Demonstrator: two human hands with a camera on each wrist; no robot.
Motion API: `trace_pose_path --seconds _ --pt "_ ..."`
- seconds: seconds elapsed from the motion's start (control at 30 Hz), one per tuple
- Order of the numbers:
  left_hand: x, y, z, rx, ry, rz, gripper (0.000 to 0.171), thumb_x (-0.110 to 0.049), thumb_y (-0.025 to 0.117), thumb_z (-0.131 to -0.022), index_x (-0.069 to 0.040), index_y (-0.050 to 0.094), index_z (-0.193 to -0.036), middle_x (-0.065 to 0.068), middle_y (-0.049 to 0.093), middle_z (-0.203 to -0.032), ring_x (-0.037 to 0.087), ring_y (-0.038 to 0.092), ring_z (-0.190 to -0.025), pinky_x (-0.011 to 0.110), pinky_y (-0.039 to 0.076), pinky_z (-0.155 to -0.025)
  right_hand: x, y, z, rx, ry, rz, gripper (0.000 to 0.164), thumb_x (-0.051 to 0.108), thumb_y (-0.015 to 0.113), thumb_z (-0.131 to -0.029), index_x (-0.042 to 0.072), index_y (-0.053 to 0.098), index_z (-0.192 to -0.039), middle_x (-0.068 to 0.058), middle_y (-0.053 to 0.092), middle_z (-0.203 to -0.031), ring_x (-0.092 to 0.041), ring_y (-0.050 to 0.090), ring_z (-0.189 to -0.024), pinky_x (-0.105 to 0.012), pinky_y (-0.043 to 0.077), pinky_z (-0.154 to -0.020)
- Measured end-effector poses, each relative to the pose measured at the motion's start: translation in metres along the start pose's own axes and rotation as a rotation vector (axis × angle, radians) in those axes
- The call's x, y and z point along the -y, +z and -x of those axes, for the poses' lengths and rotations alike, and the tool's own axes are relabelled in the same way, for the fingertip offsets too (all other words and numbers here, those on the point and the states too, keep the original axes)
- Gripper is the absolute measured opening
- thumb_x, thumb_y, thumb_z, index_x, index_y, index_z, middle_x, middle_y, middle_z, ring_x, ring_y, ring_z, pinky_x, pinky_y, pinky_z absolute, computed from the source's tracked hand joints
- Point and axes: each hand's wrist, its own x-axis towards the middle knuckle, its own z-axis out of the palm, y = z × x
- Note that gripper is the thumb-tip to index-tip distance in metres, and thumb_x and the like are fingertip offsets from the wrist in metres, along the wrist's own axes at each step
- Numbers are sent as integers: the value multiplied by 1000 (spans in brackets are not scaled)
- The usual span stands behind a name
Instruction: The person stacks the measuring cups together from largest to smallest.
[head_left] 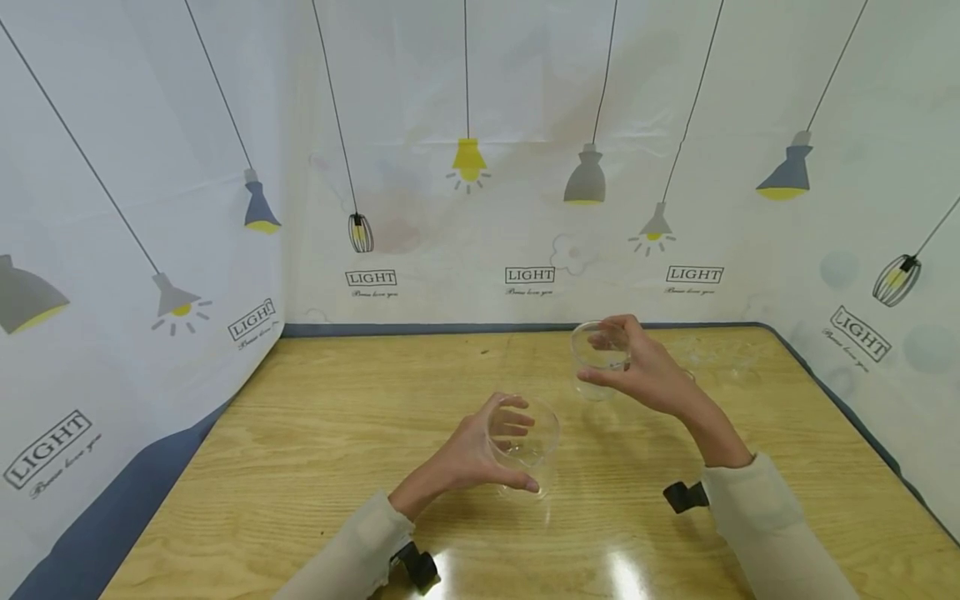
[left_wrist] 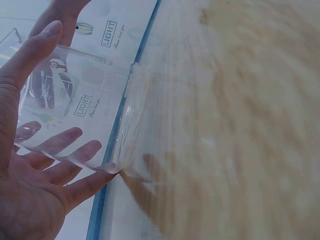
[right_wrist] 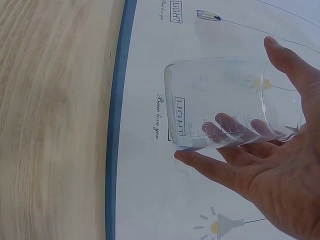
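Observation:
My left hand holds a clear glass beaker, thumb on the near side and fingers round the far side. In the left wrist view this beaker has white printed markings, and its base is right at the tabletop. Farther back and to the right, my right hand grips a second clear beaker between thumb and fingers. The right wrist view shows that beaker with a printed scale on its wall, its base clear of the wood. Both beakers look upright, and nothing shows inside them.
More transparent glassware stands at the back right of the wooden table, partly behind the right hand. A white curtain printed with lamps encloses the back and sides. Black wrist-camera mounts stick out beside both sleeves.

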Motion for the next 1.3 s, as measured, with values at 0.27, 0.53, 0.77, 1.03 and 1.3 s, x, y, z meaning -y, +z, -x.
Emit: trace_pose_path --seconds 0.27,0.53,0.77,1.03,1.3 --pt "-1 0 0 -2 -2 -1 100 -32 98 -71 -26 38 -151 22 56 -148 43 57 -135 51 51 -110 6 0 2 -5 -15 8 79 38 78 -94 6 31 -150 -19 56 -150 -38 51 -141 -57 52 -97" --pt "-3 0 1 -3 -8 -2 100 -32 98 -71 -28 38 -150 19 56 -149 40 58 -135 52 51 -110 10 0 3 -7 -35 3 77 36 78 -94 7 32 -149 -18 56 -149 -37 51 -141 -54 53 -95" --pt "-2 0 1 -5 -11 -2 100 -30 98 -71 -28 38 -150 20 56 -149 40 58 -135 52 51 -110 17 0 5 -11 -48 18 77 37 78 -93 8 33 -148 -17 57 -149 -37 52 -140 -59 51 -96" --pt "-3 0 1 -5 -9 -13 100 -32 98 -70 -27 38 -150 19 57 -148 40 59 -134 51 52 -108 27 0 8 -18 -59 26 76 36 79 -93 9 34 -147 -16 58 -146 -37 53 -138 -60 51 -95" --pt "-3 0 1 -5 -13 -12 101 -36 98 -70 -28 38 -151 19 56 -149 39 59 -134 51 52 -108 35 1 12 -16 -72 21 76 35 80 -92 9 34 -147 -15 59 -145 -36 53 -138 -61 51 -96"
